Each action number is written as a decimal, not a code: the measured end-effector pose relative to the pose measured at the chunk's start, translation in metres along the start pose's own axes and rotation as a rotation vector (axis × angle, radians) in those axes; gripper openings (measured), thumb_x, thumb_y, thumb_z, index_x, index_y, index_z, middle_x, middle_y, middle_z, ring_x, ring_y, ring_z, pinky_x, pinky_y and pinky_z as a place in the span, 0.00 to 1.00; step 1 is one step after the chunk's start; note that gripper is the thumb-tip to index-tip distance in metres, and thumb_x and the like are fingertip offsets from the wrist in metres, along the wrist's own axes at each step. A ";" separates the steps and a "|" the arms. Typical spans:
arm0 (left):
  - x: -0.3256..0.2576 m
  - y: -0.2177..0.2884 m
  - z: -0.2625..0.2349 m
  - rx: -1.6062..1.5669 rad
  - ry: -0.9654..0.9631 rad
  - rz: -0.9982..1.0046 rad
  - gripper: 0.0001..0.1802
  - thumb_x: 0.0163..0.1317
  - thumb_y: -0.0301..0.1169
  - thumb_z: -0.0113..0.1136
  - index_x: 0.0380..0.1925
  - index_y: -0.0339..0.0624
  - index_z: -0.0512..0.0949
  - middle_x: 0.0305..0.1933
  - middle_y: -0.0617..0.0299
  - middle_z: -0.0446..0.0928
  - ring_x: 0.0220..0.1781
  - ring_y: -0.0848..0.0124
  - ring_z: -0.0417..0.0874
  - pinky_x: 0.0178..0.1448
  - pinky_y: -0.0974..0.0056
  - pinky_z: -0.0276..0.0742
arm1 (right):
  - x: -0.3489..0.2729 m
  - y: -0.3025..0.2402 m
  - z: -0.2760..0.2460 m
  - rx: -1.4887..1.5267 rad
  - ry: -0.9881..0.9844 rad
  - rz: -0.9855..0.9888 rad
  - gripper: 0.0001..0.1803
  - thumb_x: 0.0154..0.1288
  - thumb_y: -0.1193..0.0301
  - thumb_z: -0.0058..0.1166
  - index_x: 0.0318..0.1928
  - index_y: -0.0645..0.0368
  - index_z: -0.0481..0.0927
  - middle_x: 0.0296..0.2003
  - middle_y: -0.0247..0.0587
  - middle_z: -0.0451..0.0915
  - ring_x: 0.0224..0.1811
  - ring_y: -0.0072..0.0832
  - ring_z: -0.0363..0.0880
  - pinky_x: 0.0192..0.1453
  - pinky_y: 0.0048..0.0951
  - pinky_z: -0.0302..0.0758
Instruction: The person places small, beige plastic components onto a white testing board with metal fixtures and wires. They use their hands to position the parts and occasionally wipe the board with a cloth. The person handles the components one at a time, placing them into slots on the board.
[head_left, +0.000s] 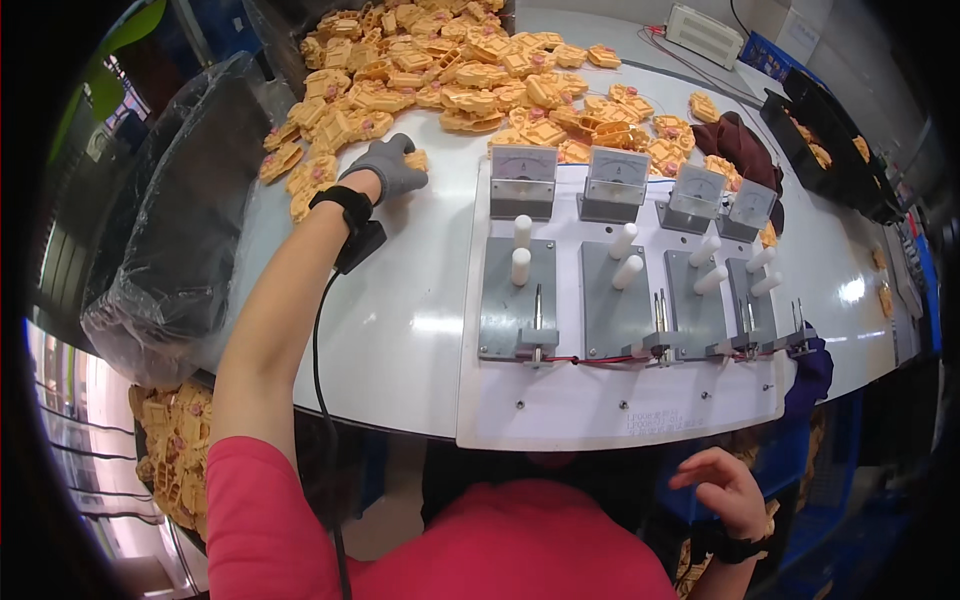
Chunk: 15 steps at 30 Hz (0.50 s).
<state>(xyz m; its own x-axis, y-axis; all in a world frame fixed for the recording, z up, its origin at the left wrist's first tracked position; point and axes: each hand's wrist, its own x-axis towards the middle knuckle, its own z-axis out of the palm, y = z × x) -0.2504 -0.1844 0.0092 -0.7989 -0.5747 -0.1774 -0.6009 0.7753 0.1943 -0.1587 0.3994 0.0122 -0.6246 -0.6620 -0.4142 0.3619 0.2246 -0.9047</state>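
Observation:
My left hand [392,168], in a grey glove, reaches over the table's far left and closes on a small yellow-orange plastic part [418,160]. Most of that part is hidden by the glove. Just beyond lies a big heap of similar plastic parts [450,75], some with pinkish-red coils in them. My bare right hand [728,490] is off the table's front edge at the lower right, fingers loosely bent and apart, nothing seen in it. Between the hands stands a test fixture on a white board [540,410], with several analogue meters [614,182], white pegs [521,266] and metal pins.
A black bin lined with clear plastic [180,230] stands left of the table. More parts fill a container [175,445] below it. At the right are a black tray [835,145] with parts, a dark brown cloth [735,150] and a white instrument box [703,36].

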 end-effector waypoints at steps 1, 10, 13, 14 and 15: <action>-0.011 -0.005 -0.008 -0.143 -0.108 0.022 0.38 0.52 0.47 0.63 0.63 0.46 0.68 0.62 0.49 0.71 0.62 0.55 0.77 0.62 0.57 0.77 | 0.011 -0.009 0.011 -0.019 -0.082 -0.066 0.18 0.64 0.78 0.58 0.54 0.66 0.76 0.45 0.44 0.84 0.50 0.29 0.81 0.58 0.29 0.74; -0.174 -0.020 -0.030 -1.763 -0.484 0.146 0.29 0.67 0.42 0.55 0.65 0.41 0.67 0.60 0.50 0.76 0.62 0.53 0.78 0.63 0.51 0.78 | 0.085 -0.040 0.112 -0.190 -0.012 -0.505 0.26 0.65 0.76 0.59 0.62 0.63 0.69 0.56 0.44 0.75 0.58 0.28 0.74 0.55 0.29 0.74; -0.220 -0.013 -0.011 -2.049 -0.501 0.153 0.31 0.67 0.44 0.54 0.66 0.42 0.66 0.64 0.51 0.74 0.63 0.54 0.77 0.66 0.48 0.73 | 0.105 -0.038 0.131 -0.371 0.018 -0.668 0.28 0.65 0.75 0.59 0.64 0.61 0.68 0.56 0.45 0.74 0.58 0.30 0.74 0.55 0.29 0.74; -0.229 -0.007 -0.003 -2.121 -0.481 0.064 0.29 0.66 0.46 0.54 0.63 0.44 0.70 0.61 0.54 0.76 0.60 0.57 0.77 0.59 0.51 0.76 | 0.111 -0.034 0.134 -0.305 0.007 -0.646 0.28 0.65 0.75 0.59 0.64 0.61 0.68 0.56 0.45 0.74 0.58 0.30 0.74 0.55 0.29 0.74; -0.234 -0.008 0.007 -2.202 -0.564 0.073 0.27 0.66 0.46 0.55 0.61 0.44 0.72 0.59 0.55 0.77 0.57 0.59 0.78 0.56 0.54 0.77 | 0.116 -0.029 0.138 -0.239 -0.003 -0.624 0.28 0.65 0.75 0.60 0.65 0.61 0.67 0.56 0.44 0.73 0.58 0.30 0.74 0.55 0.29 0.74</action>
<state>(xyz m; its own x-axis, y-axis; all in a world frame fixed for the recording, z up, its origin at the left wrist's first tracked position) -0.0580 -0.0544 0.0429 -0.9653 -0.1542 -0.2108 0.0123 -0.8331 0.5530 -0.1467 0.2175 0.0037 -0.6650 -0.7212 0.1939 -0.2299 -0.0493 -0.9720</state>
